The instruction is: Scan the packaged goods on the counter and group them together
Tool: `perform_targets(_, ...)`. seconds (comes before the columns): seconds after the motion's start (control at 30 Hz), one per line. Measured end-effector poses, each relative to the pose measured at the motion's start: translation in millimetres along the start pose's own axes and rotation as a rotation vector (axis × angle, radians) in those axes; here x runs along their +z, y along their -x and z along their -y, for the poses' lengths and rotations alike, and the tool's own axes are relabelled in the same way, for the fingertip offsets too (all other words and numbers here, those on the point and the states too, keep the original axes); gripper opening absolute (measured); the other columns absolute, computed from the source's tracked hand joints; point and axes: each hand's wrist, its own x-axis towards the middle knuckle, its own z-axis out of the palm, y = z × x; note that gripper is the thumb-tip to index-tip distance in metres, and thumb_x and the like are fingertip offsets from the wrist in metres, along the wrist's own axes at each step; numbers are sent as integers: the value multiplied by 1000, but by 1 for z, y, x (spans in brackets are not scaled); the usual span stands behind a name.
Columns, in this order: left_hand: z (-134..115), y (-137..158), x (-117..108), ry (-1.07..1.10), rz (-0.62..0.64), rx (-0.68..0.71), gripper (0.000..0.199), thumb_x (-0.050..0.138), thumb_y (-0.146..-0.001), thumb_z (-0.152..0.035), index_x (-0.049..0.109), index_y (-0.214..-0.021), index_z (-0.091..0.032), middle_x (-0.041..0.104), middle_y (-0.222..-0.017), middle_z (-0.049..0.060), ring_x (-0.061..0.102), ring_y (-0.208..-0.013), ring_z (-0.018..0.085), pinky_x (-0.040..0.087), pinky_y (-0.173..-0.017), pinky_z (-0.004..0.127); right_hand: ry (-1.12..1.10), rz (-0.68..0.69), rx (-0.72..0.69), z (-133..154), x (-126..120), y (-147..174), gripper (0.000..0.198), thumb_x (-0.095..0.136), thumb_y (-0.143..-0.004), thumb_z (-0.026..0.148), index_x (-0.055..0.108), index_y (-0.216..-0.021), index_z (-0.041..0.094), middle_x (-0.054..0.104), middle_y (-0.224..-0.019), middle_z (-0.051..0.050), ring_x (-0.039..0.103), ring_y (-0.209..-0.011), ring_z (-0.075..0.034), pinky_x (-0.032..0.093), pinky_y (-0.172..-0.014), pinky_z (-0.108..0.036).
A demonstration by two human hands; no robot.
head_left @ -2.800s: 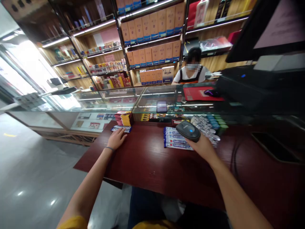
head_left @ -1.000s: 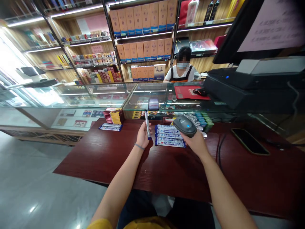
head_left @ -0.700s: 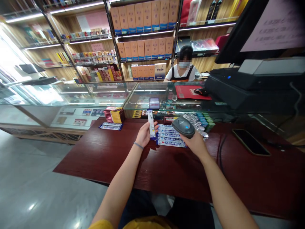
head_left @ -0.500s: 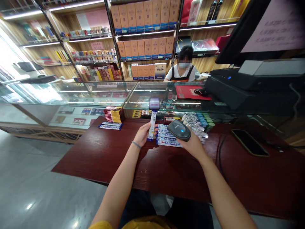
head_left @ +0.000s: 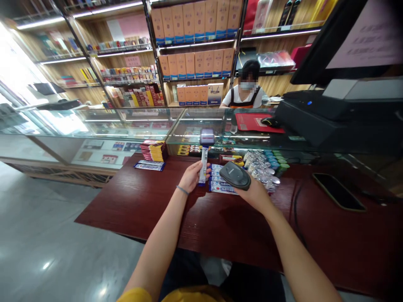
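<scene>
My left hand [head_left: 192,176] is closed round a long, narrow blue-and-white packet [head_left: 204,161], held upright with its plain side and barcode area facing me. In my right hand [head_left: 256,195] is a black barcode scanner [head_left: 235,175], its head pointing left towards the packet. Beneath the scanner, several similar blue-and-white packets [head_left: 220,184] lie in a row on the dark red table [head_left: 217,222], partly hidden. Another such packet [head_left: 149,165] lies farther left, in front of a stack of red-and-yellow packets [head_left: 153,150].
Small silvery cups [head_left: 261,170] and green tubs [head_left: 279,159] stand right of the scanner. A phone [head_left: 339,191] lies on the right. A glass display counter [head_left: 189,121] runs behind the table, with a small screen device [head_left: 207,136] and a seated person [head_left: 245,94] beyond.
The blue light on top of the scanner has gone out. Both hands keep their holds, and the whole view has shifted slightly.
</scene>
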Motion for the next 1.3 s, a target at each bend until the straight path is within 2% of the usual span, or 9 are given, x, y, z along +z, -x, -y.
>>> perform_targets(0.13,-9,-4,-5,48,-168,127,27,77,-88,-28,69,-112,-16,72,-117,11,73,-100,20,63,-89,39,-26,-27,-30,-9,3,-3,60,75,-72,40,63,-128,25,79,-104,-10,72,-109,-37,57,-91,-48)
perform_targets(0.23,-26,-5,-18,-42,-305,302,29,77,-86,-27,70,-113,-19,73,-111,7,72,-103,19,61,-93,38,-35,-54,-49,-15,4,-5,61,74,-72,42,63,-130,24,79,-106,-11,72,-110,-38,58,-91,-49)
perform_targets(0.37,-52,9,-58,-539,-355,554,34,76,-85,-25,74,-118,-21,75,-118,7,68,-113,23,56,-100,37,-39,-50,-52,-17,3,-6,60,71,-76,46,63,-130,23,79,-106,-12,72,-108,-39,58,-90,-50)
perform_targets(0.5,-76,37,-118,-1197,-414,650,28,67,-91,-26,76,-118,-24,75,-119,8,68,-114,24,51,-106,40,-51,-72,-57,-18,4,-6,57,72,-75,45,64,-128,23,79,-105,-12,72,-109,-39,57,-91,-50)
perform_targets(0.67,-105,62,-183,-1706,-449,635,36,55,-97,-24,71,-129,-28,73,-127,8,68,-114,24,51,-103,37,-42,-70,-47,-21,7,-8,59,73,-74,45,64,-128,23,79,-107,-13,73,-105,-41,58,-89,-52)
perform_targets(0.87,-129,59,-217,-2041,-305,542,39,54,-96,-20,72,-130,-28,74,-127,9,65,-119,26,49,-106,40,-17,-81,-88,-27,8,-8,61,72,-77,46,63,-132,22,79,-107,-13,74,-103,-39,59,-85,-46)
perform_targets(1.03,-126,54,-227,-2088,-222,447,45,49,-96,-15,69,-135,-26,69,-138,7,60,-129,24,47,-113,37,26,-92,-64,-29,8,-8,58,70,-80,48,63,-132,23,79,-105,-11,75,-99,-36,60,-74,-39)
perform_targets(1.17,-117,51,-237,-2044,-252,414,47,44,-100,-16,64,-141,-26,64,-144,6,57,-136,22,44,-117,36,19,-77,-49,-31,9,-7,60,69,-81,49,61,-135,22,78,-110,-12,74,-104,-38,59,-82,-44)
perform_targets(1.3,-111,46,-244,-2013,-308,391,45,47,-101,-25,61,-144,-19,60,-148,12,52,-142,27,37,-123,43,12,-60,-47,-32,10,-6,61,69,-83,48,59,-137,23,78,-111,-12,72,-108,-39,58,-89,-48)
